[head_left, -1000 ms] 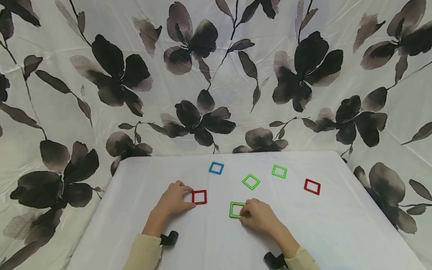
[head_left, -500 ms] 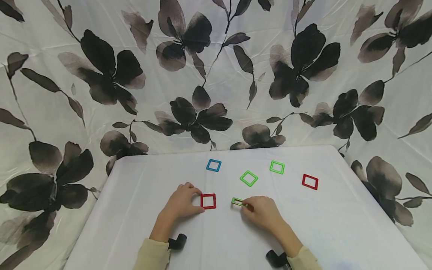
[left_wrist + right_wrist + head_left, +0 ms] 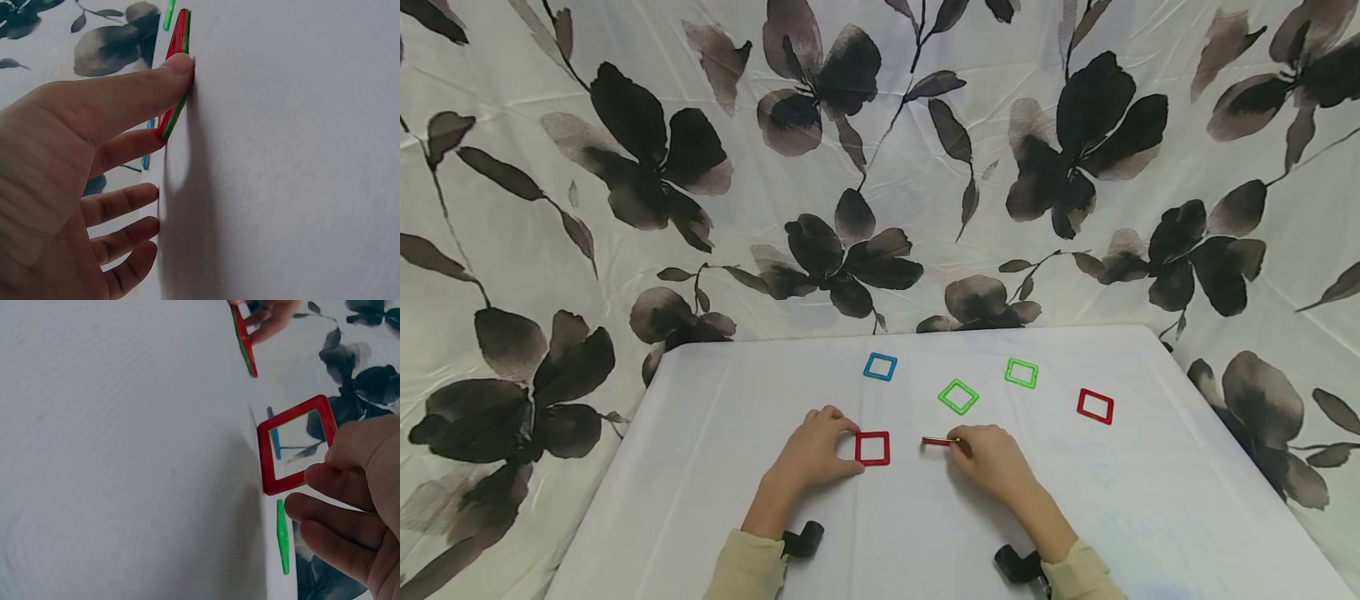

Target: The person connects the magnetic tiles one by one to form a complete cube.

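My left hand [image 3: 811, 450] pinches a square frame tile [image 3: 887, 448], red on top, by its left side between thumb and forefinger. In the left wrist view, this tile [image 3: 183, 31] shows a green layer against the red one, and the other fingers spread loosely. My right hand [image 3: 992, 460] pinches a second square frame tile [image 3: 936, 441], which stands on edge and looks like a thin bar from above. The right wrist view shows that tile's red face [image 3: 267, 459] with a thin green line inside its opening. A small gap separates the two held tiles.
Toward the back of the white table [image 3: 737, 375] lie a blue square frame [image 3: 869, 377], a green one [image 3: 949, 406] turned like a diamond, another green one [image 3: 1022, 386] and a red one [image 3: 1096, 418]. Behind the table hangs a floral cloth [image 3: 955, 275].
My right hand has tipped its tile from lying flat, green side up, to standing on edge. The left hand has slid its red tile rightward, closer to the right hand.
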Motion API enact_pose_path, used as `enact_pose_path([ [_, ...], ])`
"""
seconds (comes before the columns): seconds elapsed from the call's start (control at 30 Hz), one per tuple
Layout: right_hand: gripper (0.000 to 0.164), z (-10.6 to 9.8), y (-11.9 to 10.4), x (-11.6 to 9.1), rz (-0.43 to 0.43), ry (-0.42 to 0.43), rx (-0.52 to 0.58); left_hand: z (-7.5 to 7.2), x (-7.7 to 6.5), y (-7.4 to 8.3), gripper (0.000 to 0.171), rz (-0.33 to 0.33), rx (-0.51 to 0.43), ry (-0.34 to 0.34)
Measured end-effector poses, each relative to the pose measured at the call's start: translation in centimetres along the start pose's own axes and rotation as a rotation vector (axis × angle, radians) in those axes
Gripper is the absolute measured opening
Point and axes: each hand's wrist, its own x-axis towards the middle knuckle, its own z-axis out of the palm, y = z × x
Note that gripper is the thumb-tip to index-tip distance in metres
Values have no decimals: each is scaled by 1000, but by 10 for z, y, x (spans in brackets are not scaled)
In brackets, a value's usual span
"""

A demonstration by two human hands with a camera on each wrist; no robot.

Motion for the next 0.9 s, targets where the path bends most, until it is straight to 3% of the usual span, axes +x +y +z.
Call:
enact_pose_path([
  [0.47,12,-2,13,-3,38,113,98,6,7,14,48,39,-13,1],
  [0.9,8,-1,1,18,36,126,147,9,8,14,50,33,-12,6],
])
